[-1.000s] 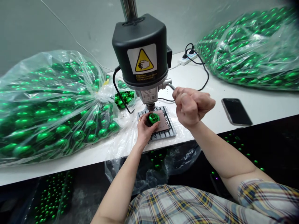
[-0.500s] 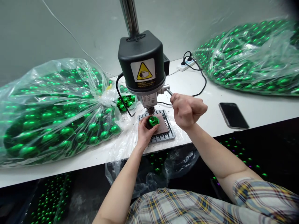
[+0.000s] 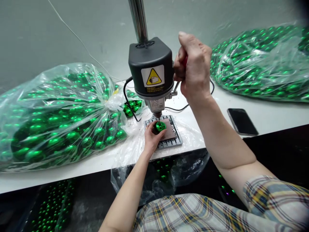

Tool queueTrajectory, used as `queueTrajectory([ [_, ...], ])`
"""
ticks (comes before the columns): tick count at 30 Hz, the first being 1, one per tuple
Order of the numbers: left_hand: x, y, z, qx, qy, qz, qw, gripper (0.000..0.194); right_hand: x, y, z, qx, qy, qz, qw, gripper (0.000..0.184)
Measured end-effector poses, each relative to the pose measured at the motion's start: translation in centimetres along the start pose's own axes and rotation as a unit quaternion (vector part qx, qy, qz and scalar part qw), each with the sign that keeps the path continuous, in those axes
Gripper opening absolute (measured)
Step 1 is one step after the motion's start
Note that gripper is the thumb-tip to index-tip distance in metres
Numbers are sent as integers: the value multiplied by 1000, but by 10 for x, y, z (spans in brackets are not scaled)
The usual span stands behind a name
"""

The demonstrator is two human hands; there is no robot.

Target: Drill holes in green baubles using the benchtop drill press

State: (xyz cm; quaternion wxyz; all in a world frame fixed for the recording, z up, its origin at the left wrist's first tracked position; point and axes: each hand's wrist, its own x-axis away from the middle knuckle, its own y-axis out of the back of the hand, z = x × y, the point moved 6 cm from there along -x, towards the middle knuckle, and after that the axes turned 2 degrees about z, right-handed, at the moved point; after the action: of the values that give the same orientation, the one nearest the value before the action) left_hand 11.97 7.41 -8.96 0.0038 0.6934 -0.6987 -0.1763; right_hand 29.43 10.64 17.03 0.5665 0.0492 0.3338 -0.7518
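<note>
A bench drill press (image 3: 151, 69) with a black housing and a yellow warning label stands in the middle. My left hand (image 3: 152, 137) is closed round the side of a shiny green ball (image 3: 160, 126). The ball rests on a pinkish board (image 3: 171, 129) over the slotted metal base (image 3: 179, 141), right below the drill chuck (image 3: 158, 114). Whether the bit touches the ball is too small to tell. Raised beside the housing, my right hand (image 3: 196, 66) is wrapped round the drill press lever (image 3: 177, 87); a bit of its red grip shows between the fingers.
Large clear bags of green balls lie at the left (image 3: 60, 129) and right (image 3: 260, 64). A smaller open bag of balls (image 3: 132, 108) sits behind the base. A phone (image 3: 242, 121) lies on the white table (image 3: 212, 119). Plastic sheeting (image 3: 125, 167) hangs over the front edge.
My right hand has risen with the lever, from below the housing to beside it. My left hand stays on the ball. The view has shifted slightly.
</note>
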Motion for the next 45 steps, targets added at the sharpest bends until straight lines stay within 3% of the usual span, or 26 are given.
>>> queueTrajectory([
  [6, 0, -2, -3, -10, 4, 8, 1000, 59, 23, 3, 12, 21, 102, 6, 995, 68],
  [11, 0, -1, -10, -25, -15, 9, 1000, 56, 46, 15, 15, 19, 193, 12, 981, 60],
  [18, 1, -1, -13, -16, -6, 11, 1000, 56, 76, 31, 3, 22, 253, -5, 967, 58],
  [29, 2, 1, -18, -34, -6, 8, 999, 54, 102, 51, -19, 29, 398, 95, 912, 53],
  [31, 2, 1, -18, -34, -7, 8, 999, 54, 101, 49, -17, 32, 394, 95, 914, 54],
  [35, 0, -1, -15, -30, -6, 12, 999, 53, 72, 35, 0, 10, 291, -3, 957, 54],
  [39, 10, 5, -28, -37, -15, -26, 999, 50, 31, 7, 14, -21, 178, 7, 984, 51],
  [42, 38, 20, -54, -117, -56, -63, 990, 41, 18, 2, 13, 2, 111, 2, 994, 58],
  [43, 52, 23, -63, -150, -77, -51, 984, 39, 18, 2, 13, 8, 106, 0, 994, 58],
  [45, 85, 21, -73, -208, -127, 28, 969, 39, 20, 4, 12, 7, 108, 1, 994, 53],
])
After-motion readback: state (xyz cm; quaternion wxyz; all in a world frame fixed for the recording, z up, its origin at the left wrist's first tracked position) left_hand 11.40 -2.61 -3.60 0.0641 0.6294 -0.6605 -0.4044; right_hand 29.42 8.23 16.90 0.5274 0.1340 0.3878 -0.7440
